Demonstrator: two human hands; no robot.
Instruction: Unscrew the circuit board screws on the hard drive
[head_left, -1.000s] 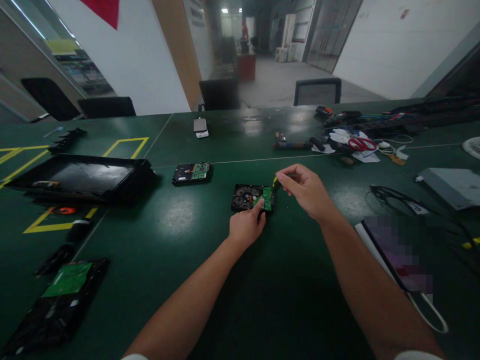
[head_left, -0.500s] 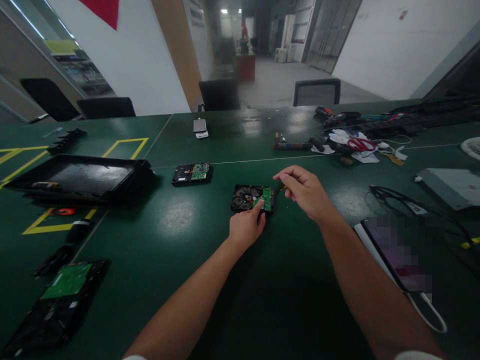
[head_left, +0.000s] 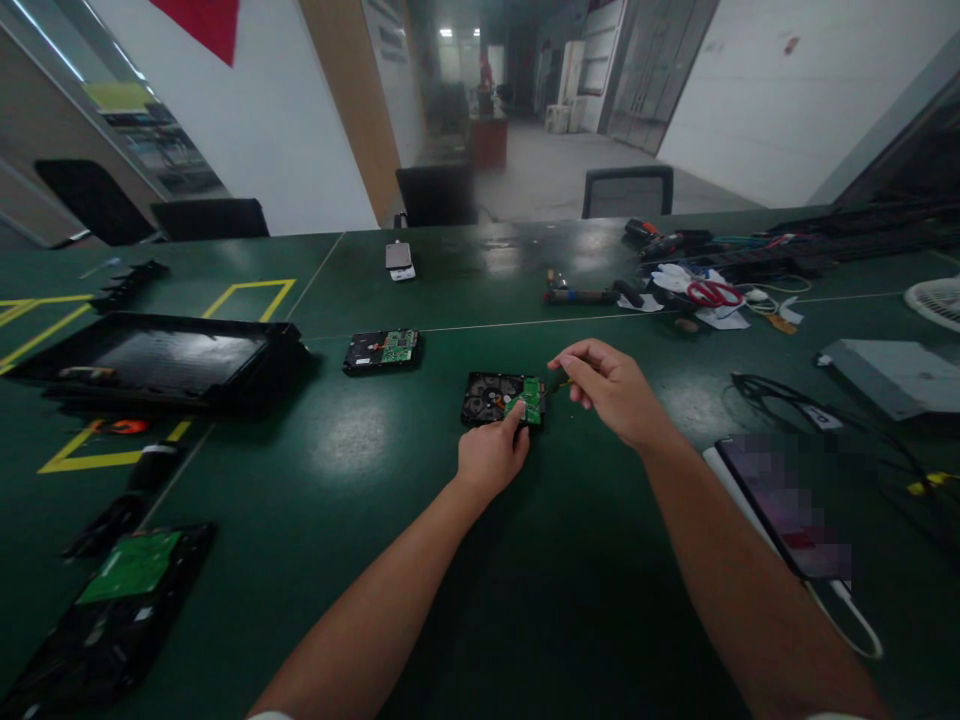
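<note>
A hard drive [head_left: 484,395] lies on the green table in front of me, its green circuit board to the right. My left hand [head_left: 491,460] holds its near edge, index finger stretched onto the board and the other fingers curled. Just right of the drive is my right hand [head_left: 604,390], closed in a pinch. Between its fingertips is a thin, partly yellowish tool [head_left: 564,384], too small and dark to name; its tip points toward the drive's connector end. A second hard drive [head_left: 382,349] rests farther back on the left.
A large black tray-like casing [head_left: 165,350] and another drive with a green board [head_left: 131,570] are on the left. At right lie a phone [head_left: 772,500] with a white cable, a grey metal box [head_left: 892,375] and black cables. Red-handled scissors [head_left: 712,294] sit among clutter behind.
The camera view has shifted slightly. Both hands keep nearly the same pose at the hard drive, which stays in place.
</note>
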